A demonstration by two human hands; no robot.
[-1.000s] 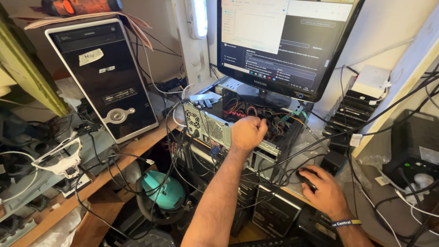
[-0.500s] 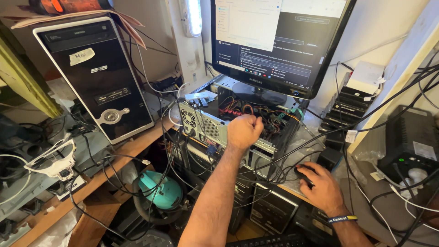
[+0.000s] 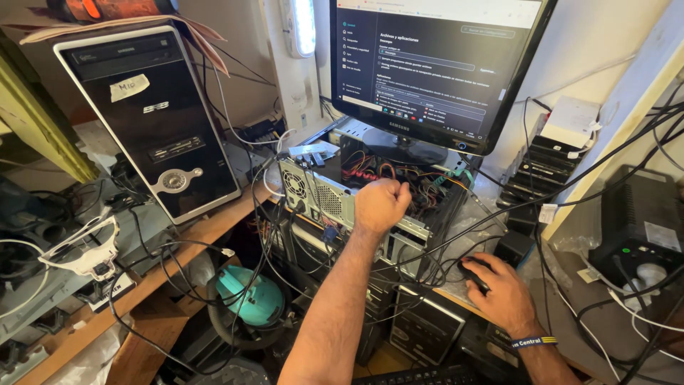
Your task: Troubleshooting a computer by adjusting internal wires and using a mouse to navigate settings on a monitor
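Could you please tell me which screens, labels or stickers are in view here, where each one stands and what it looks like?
Monitor: top centre, on the open computer case; black frame, dark window with pale text.
Paper label: upper front of the black tower, left; small, pale, irregular.
Sticker: on the black box at far right; pale rectangle.
Wristband: right wrist, blue and yellow.

The left hand (image 3: 381,205) is down in the open computer case (image 3: 356,207), fist closed over the tangle of coloured wires (image 3: 399,175) inside. Just right of the case, the right hand (image 3: 499,289) rests on a black mouse (image 3: 473,273), fingers curled over it. Directly behind the case stands the monitor (image 3: 434,64), its dark screen lit. Left of the case, a black tower (image 3: 153,121) leans on the wooden shelf (image 3: 171,260); below the case, a teal round object (image 3: 249,298) sits among cables.
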